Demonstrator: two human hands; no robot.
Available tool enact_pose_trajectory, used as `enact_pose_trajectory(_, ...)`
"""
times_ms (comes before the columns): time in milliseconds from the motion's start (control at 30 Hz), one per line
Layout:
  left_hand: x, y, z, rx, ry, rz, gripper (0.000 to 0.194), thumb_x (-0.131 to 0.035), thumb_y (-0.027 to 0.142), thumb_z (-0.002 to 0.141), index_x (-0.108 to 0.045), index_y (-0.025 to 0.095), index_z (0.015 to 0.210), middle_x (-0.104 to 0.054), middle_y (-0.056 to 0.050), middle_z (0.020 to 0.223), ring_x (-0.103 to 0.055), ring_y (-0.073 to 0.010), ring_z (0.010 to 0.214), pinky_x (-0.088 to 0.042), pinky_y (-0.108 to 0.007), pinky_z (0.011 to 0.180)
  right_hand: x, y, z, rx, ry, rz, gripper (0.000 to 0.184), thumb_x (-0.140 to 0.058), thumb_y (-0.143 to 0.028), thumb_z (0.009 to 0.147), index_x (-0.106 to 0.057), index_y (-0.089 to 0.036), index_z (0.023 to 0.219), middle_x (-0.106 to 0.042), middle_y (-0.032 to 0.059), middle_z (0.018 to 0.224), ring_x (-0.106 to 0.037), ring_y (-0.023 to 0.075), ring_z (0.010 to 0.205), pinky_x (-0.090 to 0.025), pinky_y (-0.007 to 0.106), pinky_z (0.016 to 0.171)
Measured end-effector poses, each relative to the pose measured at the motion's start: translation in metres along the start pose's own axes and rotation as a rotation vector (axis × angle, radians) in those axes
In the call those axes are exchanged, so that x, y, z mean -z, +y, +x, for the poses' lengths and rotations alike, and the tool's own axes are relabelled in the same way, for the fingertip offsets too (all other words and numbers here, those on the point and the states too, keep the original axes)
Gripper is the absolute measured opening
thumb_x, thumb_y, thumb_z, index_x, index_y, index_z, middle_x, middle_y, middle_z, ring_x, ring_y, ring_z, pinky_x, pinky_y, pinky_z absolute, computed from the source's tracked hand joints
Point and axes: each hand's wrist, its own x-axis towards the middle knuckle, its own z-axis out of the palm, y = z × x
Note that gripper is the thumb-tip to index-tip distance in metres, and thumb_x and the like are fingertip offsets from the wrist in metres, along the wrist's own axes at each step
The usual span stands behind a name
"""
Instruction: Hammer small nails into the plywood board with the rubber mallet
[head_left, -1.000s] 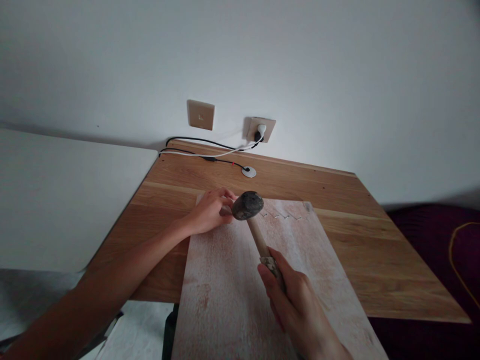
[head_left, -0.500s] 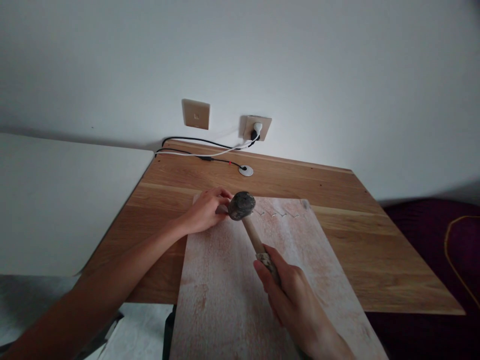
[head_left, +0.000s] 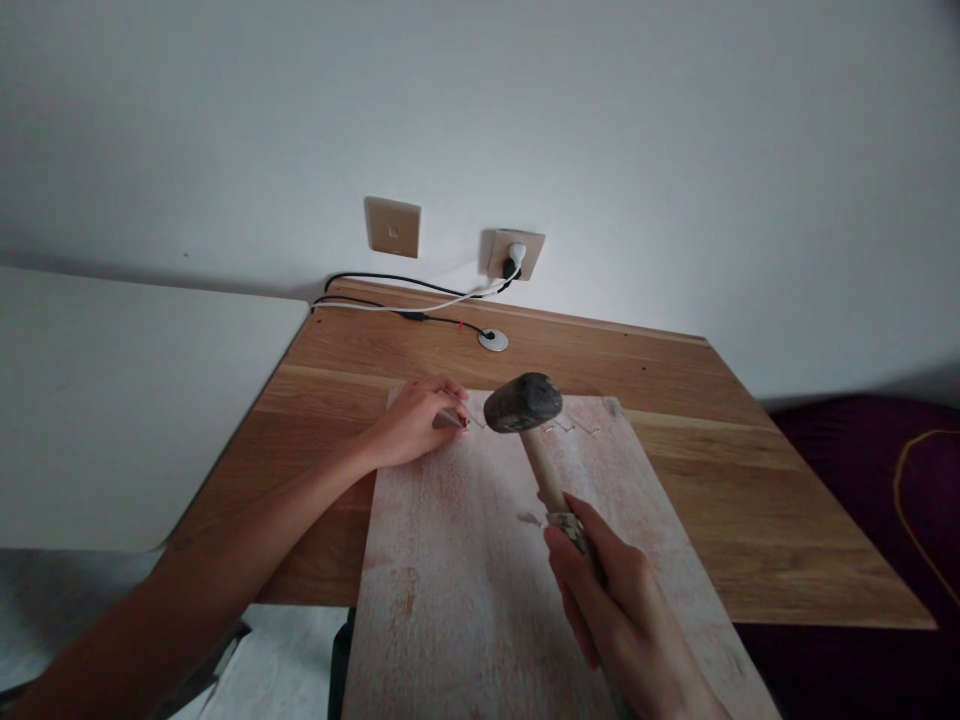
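A pale, whitewashed board (head_left: 465, 580) lies on a wooden table (head_left: 675, 480). My left hand (head_left: 416, 420) rests at the board's far left corner, fingers pinched on a small nail (head_left: 459, 422) that stands against the board. My right hand (head_left: 615, 600) is wrapped round the wooden handle of a hammer (head_left: 523, 402); its dark head hangs just right of the nail, a little above the board. A zigzag row of several bent nails (head_left: 577, 427) runs along the board's far edge, to the right of the hammer head.
A black and a white cable (head_left: 405, 305) run along the table's back edge to a wall socket (head_left: 514, 254). A blank wall plate (head_left: 391, 227) sits to its left. A white surface (head_left: 112, 400) adjoins the table's left side. Dark red fabric (head_left: 862, 470) lies at right.
The hammer head was down against the nail by my left fingers; it has now swung up and to the right, away from the nail. My left hand stays put.
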Motion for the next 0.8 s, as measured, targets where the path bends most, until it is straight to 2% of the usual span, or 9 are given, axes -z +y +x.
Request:
enact_pose_trajectory(133, 0.002, 0.004, 0.001, 0.013, 0.001, 0.0, 0.017, -0.083, 0.018, 0.085, -0.074, 0.022, 0.1, -0.074, -0.005, 0.117, -0.068, -0.0266, 0.116, -0.049, -0.045, 0.104, 0.005, 0.008, -0.01, -0.062, 0.089, 0.064, 0.063, -0.053, -0.065, 0.102, -0.059, -0.011, 0.134, -0.047, -0.0116, 0.048, -0.037, 0.0075, 0.034, -0.027, 0.019, 0.035)
enact_pose_trajectory(267, 0.003, 0.01, 0.003, 0.018, 0.01, -0.017, 0.031, -0.079, 0.013, 0.085, -0.068, 0.021, 0.113, -0.077, -0.002, 0.104, -0.07, -0.0242, 0.108, -0.049, -0.042, 0.099, 0.008, 0.016, -0.013, -0.103, 0.123, 0.099, 0.066, -0.054, -0.068, 0.1, -0.058, -0.012, 0.136, -0.049, -0.0104, 0.053, -0.038, 0.0072, 0.033, -0.026, 0.018, 0.033)
enact_pose_trajectory(367, 0.001, 0.012, 0.003, 0.001, 0.013, -0.026, 0.035, -0.076, 0.01, 0.085, -0.067, 0.022, 0.117, -0.077, -0.001, 0.102, -0.071, -0.0232, 0.107, -0.048, -0.041, 0.1, 0.007, 0.016, -0.013, -0.115, 0.083, 0.105, 0.066, -0.054, -0.066, 0.1, -0.058, -0.01, 0.136, -0.046, -0.0119, 0.05, -0.037, 0.0077, 0.035, -0.028, 0.019, 0.035)
enact_pose_trajectory(500, -0.002, 0.012, 0.004, 0.019, 0.016, 0.009, 0.037, -0.075, 0.01, 0.083, -0.069, 0.023, 0.117, -0.077, 0.0, 0.098, -0.071, -0.0237, 0.104, -0.047, -0.043, 0.1, 0.004, 0.012, -0.01, -0.059, -0.008, 0.061, 0.063, -0.05, -0.061, 0.104, -0.057, -0.008, 0.138, -0.044, -0.0126, 0.047, -0.034, 0.0075, 0.037, -0.025, 0.02, 0.038)
enact_pose_trajectory(800, -0.003, 0.011, 0.004, 0.025, 0.019, 0.024, 0.022, -0.069, 0.01, 0.084, -0.071, 0.021, 0.104, -0.077, -0.003, 0.1, -0.07, -0.0226, 0.1, -0.05, -0.038, 0.095, -0.004, 0.0, 0.007, 0.048, -0.109, -0.091, 0.059, -0.043, -0.062, 0.108, -0.059, -0.012, 0.136, -0.048, -0.01, 0.045, -0.042, 0.0118, 0.036, -0.033, 0.023, 0.037)
